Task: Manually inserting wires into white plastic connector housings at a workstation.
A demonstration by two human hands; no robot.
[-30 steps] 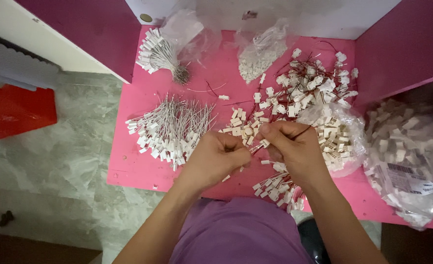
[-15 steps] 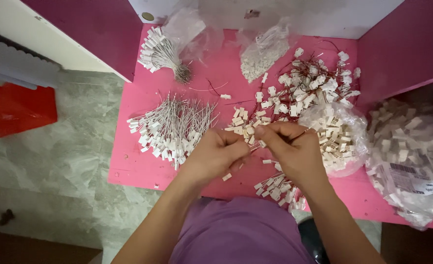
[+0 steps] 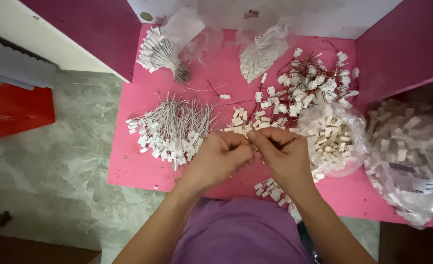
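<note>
**Two hands pinch a tiny plug over a pink table**

The left hand (image 3: pixel 220 155) and the right hand (image 3: pixel 281 152) meet in the middle, fingertips touching. Both are curled up tight. Together they pinch a small white plug (image 3: pixel 248 132) at the spot where the fingers meet. A thin dark wire (image 3: pixel 288 142) runs across the right hand's fingers. How the plug and the wire join is too small to tell.

At 12 o'clock from the hands, just beside the fingertips, lies a loose heap of white plugs (image 3: pixel 245 119). At 9 o'clock sits a big pile of white wires with plugs on the ends (image 3: pixel 172 129). At 3 o'clock is a clear bag of white plugs (image 3: pixel 333 137), close to the right hand. At 6 o'clock, under the right wrist, is a small bunch of white plugs (image 3: pixel 271 188).

Farther off at 1 o'clock is a messy pile of plugs with red wires (image 3: pixel 314 83). At 11 o'clock lies a tied bundle of white wires (image 3: pixel 160 54). At 12 o'clock, far back, is a clear bag of tiny white bits (image 3: pixel 260 54). Far out at 3 o'clock is another big bag of plugs (image 3: pixel 407 156).

All of it rests on the pink table (image 3: pixel 133 166). On the grey floor at 9 o'clock lies a red bag (image 3: pixel 18 110).
</note>
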